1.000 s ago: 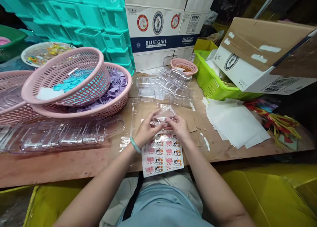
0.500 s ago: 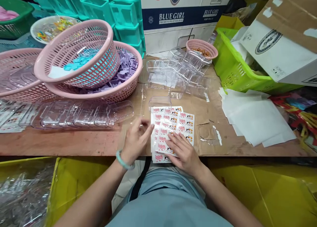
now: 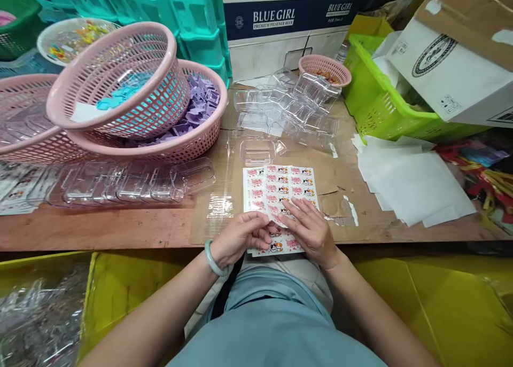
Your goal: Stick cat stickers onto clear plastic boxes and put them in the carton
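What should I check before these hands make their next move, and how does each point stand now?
1. White, rectangular paper sticker sheets with printed cats within reach of both hands: ok.
2. Right hand resting on the sheets: ok.
3. Left hand pinching a sticker: cannot tell; the fingertips are at the sheets, but any grip is unclear.
4. Sheets stacked squarely: not ok, edges are offset.
5. Clear, rounded plastic case beyond the sheets, apart from both hands: ok.

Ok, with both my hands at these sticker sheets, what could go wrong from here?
The top sheet could crease: your left hand is near its lower edge while your right hand lies on it. The sticker sheets reach the table's front edge, so some might slip off. The tilted pink basket, resting on the lower basket, might tip if bumped.
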Tool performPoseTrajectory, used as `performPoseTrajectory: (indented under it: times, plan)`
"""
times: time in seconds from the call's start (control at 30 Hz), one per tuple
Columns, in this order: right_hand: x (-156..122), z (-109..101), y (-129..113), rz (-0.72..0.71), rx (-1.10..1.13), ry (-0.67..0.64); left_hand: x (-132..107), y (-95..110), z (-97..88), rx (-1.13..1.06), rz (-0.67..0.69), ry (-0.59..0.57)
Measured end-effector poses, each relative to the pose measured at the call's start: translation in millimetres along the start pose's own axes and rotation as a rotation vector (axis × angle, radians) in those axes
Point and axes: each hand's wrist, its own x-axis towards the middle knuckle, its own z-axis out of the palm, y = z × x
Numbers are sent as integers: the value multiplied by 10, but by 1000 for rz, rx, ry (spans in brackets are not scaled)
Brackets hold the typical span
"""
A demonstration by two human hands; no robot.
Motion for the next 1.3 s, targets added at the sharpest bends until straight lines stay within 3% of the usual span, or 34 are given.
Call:
performPoseTrajectory:
  times: [0.23, 0.5, 0.77, 1.0, 1.3]
  plan:
    - [-21, -117, 77, 7, 6, -20, 93, 9, 127, 55, -11, 29]
    - [105, -42, -301, 321, 148, 219, 178, -105, 270, 24, 107, 96]
    - [19, 35, -325, 337, 132, 209, 240, -159, 308, 199, 196, 61]
    - [23, 62, -353, 380, 210, 245, 259, -203, 265, 206, 236, 15]
    - [14, 61, -378, 454, 325, 263, 271, -217, 271, 279, 263, 83]
